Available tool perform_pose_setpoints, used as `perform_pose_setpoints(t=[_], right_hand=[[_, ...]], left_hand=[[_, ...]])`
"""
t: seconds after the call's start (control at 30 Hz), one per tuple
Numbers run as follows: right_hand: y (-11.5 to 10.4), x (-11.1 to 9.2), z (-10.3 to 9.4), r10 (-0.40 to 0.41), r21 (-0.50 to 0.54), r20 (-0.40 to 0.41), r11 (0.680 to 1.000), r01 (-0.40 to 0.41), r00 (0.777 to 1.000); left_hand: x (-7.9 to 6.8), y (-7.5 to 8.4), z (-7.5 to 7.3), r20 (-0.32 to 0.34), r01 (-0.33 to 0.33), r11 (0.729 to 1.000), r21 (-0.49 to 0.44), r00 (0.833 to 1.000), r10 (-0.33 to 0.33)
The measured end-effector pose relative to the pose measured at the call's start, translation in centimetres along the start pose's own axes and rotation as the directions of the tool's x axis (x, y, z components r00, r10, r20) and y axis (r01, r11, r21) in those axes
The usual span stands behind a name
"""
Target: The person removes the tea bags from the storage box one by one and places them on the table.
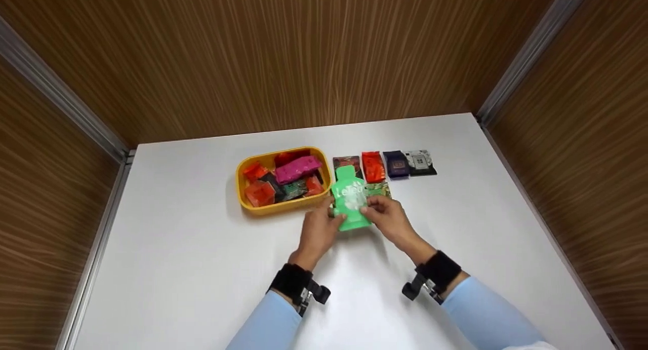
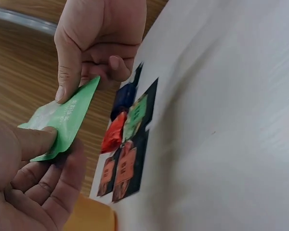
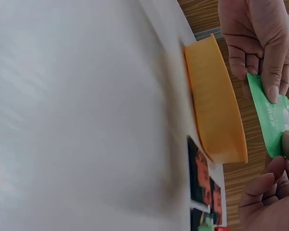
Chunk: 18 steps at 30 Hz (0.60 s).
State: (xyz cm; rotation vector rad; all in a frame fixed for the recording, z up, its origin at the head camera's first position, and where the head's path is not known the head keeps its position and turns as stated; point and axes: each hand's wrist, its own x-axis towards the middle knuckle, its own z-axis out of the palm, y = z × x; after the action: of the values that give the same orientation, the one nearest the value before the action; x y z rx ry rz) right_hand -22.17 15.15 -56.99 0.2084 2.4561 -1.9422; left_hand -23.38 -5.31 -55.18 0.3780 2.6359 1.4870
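Observation:
A green bottle-shaped sachet with white lettering is held up between both hands, above the table. My left hand pinches its lower left edge, thumb on the printed face and fingers behind. On the opposite edge, my right hand pinches it the same way. The left wrist view shows both thumbs on the sachet, which is tilted there. Behind it in the head view lie flat packets, including a dark red packet and a green patterned packet, both partly covered.
A yellow basket left of the hands holds several packets, a magenta packet on top. To the right lie a red packet, a dark purple packet and a black-and-white packet. Wood-grain panels enclose the white table.

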Motion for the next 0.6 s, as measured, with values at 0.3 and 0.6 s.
perform_pose_setpoints(t=[0.3,0.6], right_hand=[[4.0,0.0,-8.8,0.211,-0.009,-0.168,0.976,-0.215,0.963],[4.9,0.1,-14.0,0.371,-0.201,-0.1,0.901,-0.384,0.923]], left_hand=[[-1.0,-1.8,2.5,0.142,-0.245,0.856,0.455,0.969,0.202],[-1.1,-2.7,3.0,0.285,-0.302,0.751,0.587,0.945,0.157]])
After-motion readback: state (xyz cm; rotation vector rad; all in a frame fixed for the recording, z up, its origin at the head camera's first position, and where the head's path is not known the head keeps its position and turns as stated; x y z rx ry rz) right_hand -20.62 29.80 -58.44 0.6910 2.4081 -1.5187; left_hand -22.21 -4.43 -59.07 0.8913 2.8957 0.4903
